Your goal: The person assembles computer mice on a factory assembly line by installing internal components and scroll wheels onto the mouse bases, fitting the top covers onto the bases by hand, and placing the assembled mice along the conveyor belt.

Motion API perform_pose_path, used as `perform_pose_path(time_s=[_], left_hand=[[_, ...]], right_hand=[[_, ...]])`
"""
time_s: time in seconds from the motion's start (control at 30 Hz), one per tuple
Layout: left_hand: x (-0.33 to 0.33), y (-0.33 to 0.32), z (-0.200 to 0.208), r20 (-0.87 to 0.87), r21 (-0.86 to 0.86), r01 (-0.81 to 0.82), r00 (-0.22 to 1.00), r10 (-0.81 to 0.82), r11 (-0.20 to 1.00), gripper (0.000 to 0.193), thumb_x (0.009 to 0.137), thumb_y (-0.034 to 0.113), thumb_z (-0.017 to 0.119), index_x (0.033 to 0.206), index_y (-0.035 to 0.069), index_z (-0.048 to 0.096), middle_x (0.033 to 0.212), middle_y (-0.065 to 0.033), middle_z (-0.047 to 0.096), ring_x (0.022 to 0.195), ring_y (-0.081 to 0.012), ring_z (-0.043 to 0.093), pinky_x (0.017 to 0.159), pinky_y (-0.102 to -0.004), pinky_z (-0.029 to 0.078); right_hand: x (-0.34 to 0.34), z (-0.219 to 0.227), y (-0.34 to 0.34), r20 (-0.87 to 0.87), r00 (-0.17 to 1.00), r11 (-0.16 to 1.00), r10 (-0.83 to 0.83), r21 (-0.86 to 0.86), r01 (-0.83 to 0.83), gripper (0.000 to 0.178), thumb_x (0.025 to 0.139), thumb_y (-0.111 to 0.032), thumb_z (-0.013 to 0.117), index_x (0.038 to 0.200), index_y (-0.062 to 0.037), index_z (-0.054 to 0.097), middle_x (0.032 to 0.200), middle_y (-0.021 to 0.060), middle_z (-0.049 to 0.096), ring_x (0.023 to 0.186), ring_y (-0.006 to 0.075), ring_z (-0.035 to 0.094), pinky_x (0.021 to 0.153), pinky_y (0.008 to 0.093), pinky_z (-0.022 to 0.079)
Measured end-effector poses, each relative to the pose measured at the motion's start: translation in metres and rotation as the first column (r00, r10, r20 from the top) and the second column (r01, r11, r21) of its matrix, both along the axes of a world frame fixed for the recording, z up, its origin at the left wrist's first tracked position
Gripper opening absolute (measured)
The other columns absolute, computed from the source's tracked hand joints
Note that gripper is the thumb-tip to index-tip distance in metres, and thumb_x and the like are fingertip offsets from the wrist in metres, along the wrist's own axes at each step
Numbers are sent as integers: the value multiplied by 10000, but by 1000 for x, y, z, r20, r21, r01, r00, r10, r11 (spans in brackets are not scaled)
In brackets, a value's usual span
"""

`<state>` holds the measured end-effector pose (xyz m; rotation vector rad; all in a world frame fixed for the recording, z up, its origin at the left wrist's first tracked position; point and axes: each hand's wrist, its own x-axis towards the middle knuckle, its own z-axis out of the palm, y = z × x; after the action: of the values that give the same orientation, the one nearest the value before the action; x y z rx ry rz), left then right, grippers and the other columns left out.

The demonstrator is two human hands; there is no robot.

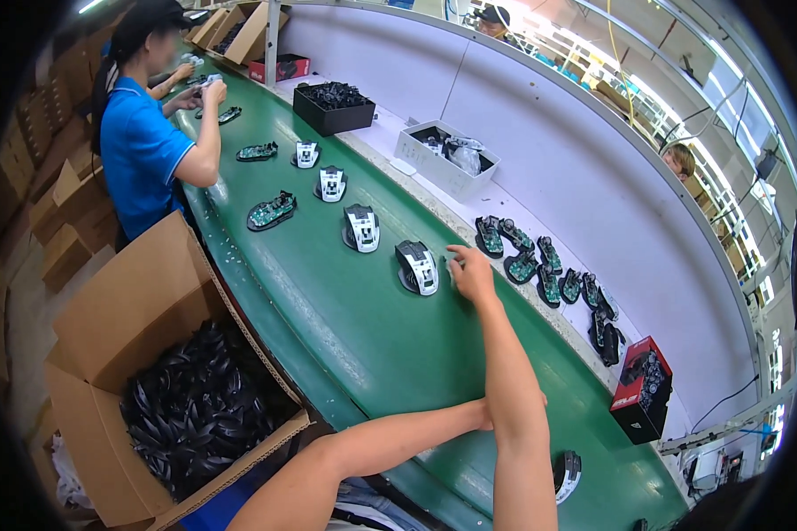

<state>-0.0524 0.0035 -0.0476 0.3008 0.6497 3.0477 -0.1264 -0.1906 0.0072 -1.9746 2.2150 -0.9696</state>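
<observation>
My right hand (pixel 472 273) reaches over the green conveyor belt (pixel 381 341), its fingers curled together around something small and pale that I cannot make out. Just left of it stands a computer mouse (pixel 417 268) with a black and white shell, apart from the fingers. My left hand (pixel 485 414) lies low over the belt, crossed under my right forearm, which hides its fingers. Farther up the belt sit more half-built mice (pixel 360 228) and mouse bases with bare green circuit boards (pixel 272 211). Another mouse (pixel 568 476) stands to the right of my right forearm.
Several mouse bases with circuit boards (pixel 522 266) lie on the ledge at right, near a red and black box (pixel 641 390). A white box (pixel 448 161) and a black box (pixel 334 108) stand farther up. At left is a carton (pixel 115 305) of black plastic parts; beyond, a co-worker (pixel 142 146) in blue.
</observation>
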Motion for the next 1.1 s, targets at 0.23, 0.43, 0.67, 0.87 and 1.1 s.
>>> perform_pose_path(time_s=[0.23,0.43,0.67,0.87,1.1], left_hand=[[-2,-1,-10,-168,232,179,975,-142,956,255,1001,261,522,1166,70,555,1015,-57,654,895,-178,647,785,-356,534],[-4,1,-13,-176,263,181,975,-137,948,249,1008,272,509,1151,76,562,992,-63,658,889,-184,652,776,-363,541],[4,5,2,-67,304,137,990,-123,943,220,989,251,535,1102,62,551,937,-61,631,807,-167,637,710,-323,531],[5,9,6,-141,368,193,979,-150,910,246,987,264,539,1114,55,557,941,-69,629,799,-178,635,709,-342,533],[11,13,11,210,255,19,975,-75,967,202,996,252,539,1036,63,596,894,-53,624,780,-144,618,671,-337,524]], right_hand=[[1,6,-3,-46,998,998,-38,55,41,163,797,-129,720,954,-102,756,945,151,683,815,291,677,767,397,529],[1,1,-3,-27,998,998,-53,38,54,149,786,-135,733,916,-65,752,858,149,695,796,279,682,744,395,532],[3,10,5,38,994,990,-103,98,99,151,781,-188,744,841,-50,742,816,148,692,744,283,676,707,406,529],[0,-5,0,-4,987,987,-158,-9,158,161,778,-183,724,803,-24,723,770,159,695,713,283,678,684,393,530],[-14,27,20,932,360,1000,-31,28,14,86,901,-120,636,906,-35,635,921,105,709,754,145,673,701,263,568]])
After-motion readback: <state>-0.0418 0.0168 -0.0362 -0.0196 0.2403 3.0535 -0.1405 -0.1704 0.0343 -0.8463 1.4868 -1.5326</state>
